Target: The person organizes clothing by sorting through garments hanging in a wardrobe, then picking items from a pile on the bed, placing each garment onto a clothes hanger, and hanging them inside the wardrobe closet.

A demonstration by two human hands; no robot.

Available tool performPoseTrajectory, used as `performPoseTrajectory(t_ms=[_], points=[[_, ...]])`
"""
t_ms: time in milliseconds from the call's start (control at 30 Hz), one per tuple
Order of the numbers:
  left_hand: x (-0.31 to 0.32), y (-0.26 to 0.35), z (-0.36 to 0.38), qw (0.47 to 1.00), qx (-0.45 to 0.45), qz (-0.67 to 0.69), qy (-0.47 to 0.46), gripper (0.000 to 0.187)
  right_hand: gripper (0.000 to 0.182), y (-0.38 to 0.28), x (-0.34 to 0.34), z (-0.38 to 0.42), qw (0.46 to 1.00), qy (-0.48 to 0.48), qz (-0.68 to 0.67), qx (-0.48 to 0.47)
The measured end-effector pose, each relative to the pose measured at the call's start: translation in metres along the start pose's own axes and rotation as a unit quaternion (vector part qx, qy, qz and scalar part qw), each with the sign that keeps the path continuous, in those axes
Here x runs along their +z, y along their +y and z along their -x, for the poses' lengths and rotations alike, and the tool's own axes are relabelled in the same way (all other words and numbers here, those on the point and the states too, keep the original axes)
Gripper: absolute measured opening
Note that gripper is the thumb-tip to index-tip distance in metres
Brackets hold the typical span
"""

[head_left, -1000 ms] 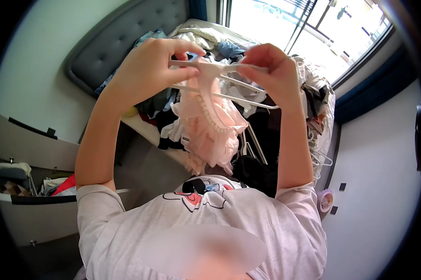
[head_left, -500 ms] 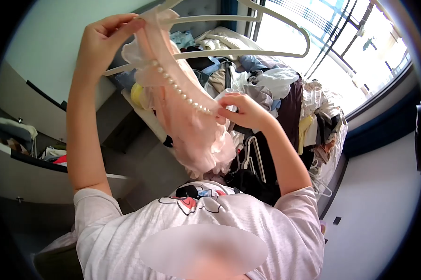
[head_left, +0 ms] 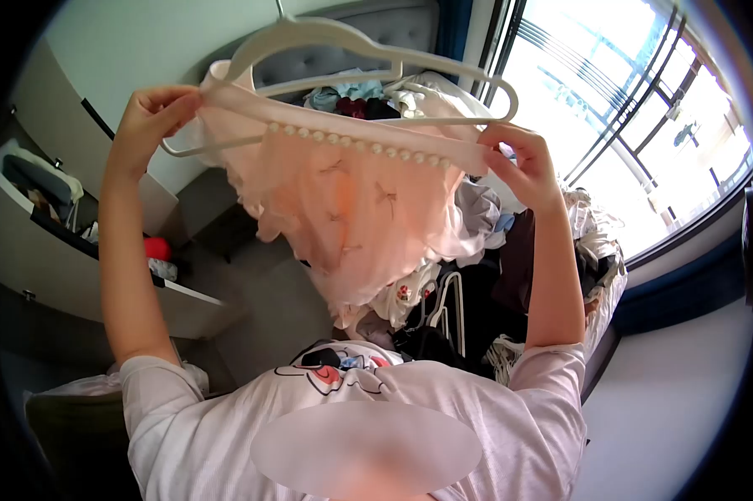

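A sheer pink skirt [head_left: 360,209] with a pearl-trimmed waistband is stretched wide in front of me. My left hand [head_left: 153,125] pinches the waistband's left end between thumb and fingers. At the opposite end, my right hand [head_left: 520,163] grips the band the same way. A cream plastic hanger [head_left: 326,35] hangs by its hook just behind, its bottom bar partly hidden by the skirt. Ruffled, thin fabric drops below the band, and small dark bow-like marks show on it.
Behind the skirt is a bed heaped with clothes [head_left: 426,96], against a grey tufted headboard [head_left: 351,46]. Several white hangers [head_left: 450,309] lie at its near side. Curved white cabinets [head_left: 67,267] with open compartments stand left; a bright window [head_left: 618,92] is right.
My hands have moved apart, my right hand going up and right, so the waistband is pulled from a slanted drape into a nearly level line. The view has shifted slightly.
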State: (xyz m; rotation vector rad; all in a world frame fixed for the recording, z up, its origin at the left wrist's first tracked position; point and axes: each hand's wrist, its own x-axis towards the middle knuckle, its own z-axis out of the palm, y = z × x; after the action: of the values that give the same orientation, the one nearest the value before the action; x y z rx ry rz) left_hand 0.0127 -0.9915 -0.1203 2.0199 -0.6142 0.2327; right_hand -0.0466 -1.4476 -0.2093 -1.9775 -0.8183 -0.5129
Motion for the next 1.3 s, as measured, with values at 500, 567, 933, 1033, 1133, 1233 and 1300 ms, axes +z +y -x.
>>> performPoseTrajectory(t_ms=[500,567,933,1033,1133,1233,1300], points=[[-0.063,0.033,0.010,0.997,0.076,0.018,-0.013,0.024,0.011,-0.039,0.049,-0.046,0.881,0.444,-0.134,-0.093],[-0.076,0.030,0.015,0.997,0.083,0.004,-0.012,0.024,0.016,-0.045,0.055,-0.054,0.880,0.447,-0.126,-0.097],[-0.204,0.062,0.046,0.984,0.009,-0.123,-0.132,0.043,0.033,-0.108,0.084,-0.100,0.846,0.352,0.117,-0.383],[-0.215,0.066,0.049,0.972,0.021,-0.153,-0.175,0.034,0.032,-0.137,0.092,-0.123,0.859,0.329,0.166,-0.355],[-0.201,0.059,0.050,0.980,0.027,-0.166,-0.108,0.032,0.031,-0.170,0.111,-0.157,0.909,0.277,0.185,-0.252],[-0.180,0.052,0.050,0.987,0.049,-0.149,-0.037,0.031,0.032,-0.196,0.130,-0.191,0.928,0.165,0.274,-0.194],[-0.182,0.038,0.056,0.992,0.062,-0.112,0.025,0.029,0.020,-0.211,0.138,-0.209,0.927,0.100,0.312,-0.184]])
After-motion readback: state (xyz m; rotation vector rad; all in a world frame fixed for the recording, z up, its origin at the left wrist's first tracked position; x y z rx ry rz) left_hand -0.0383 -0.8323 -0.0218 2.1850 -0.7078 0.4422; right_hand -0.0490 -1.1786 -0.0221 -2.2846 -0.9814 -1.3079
